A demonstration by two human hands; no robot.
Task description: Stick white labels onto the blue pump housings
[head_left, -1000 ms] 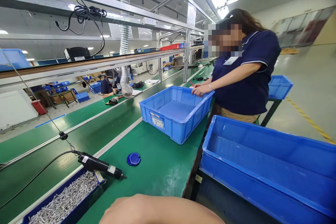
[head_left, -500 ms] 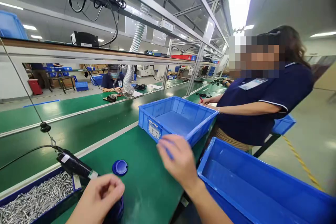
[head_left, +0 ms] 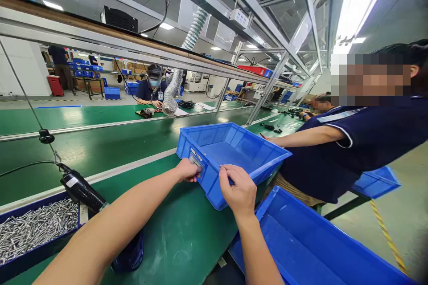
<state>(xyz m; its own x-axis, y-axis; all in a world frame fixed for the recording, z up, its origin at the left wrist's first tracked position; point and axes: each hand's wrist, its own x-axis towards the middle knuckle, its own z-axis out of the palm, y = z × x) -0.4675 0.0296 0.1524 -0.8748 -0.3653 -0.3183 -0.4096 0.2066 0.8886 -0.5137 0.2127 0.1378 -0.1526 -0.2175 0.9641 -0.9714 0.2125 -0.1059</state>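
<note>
A blue plastic bin [head_left: 230,187] with a label on its end wall sits on the green bench. My left hand [head_left: 189,170] reaches across to that labelled wall, its fingers curled and closed against the label area; whatever they grip is hidden. Close to the bin's front wall is my right hand [head_left: 238,188], with thumb and forefinger pinched together. Anything between those fingertips is too small to make out. Under my left forearm lies a black electric screwdriver [head_left: 82,191] hung from a cable, and a dark blue object [head_left: 130,251] partly covered by the arm.
A dark blue tray of metal screws [head_left: 40,229] is at the left. Another large blue bin [head_left: 321,240] stands lower right, below the bench edge. A co-worker in a navy shirt [head_left: 334,156] is close on the right. A metal shelf frame [head_left: 267,89] spans the bench.
My left hand has reached forward and right to the bin's label. My right hand remains near the bin, fingers pinched. The round blue cap on the bench is out of sight. The view has turned.
</note>
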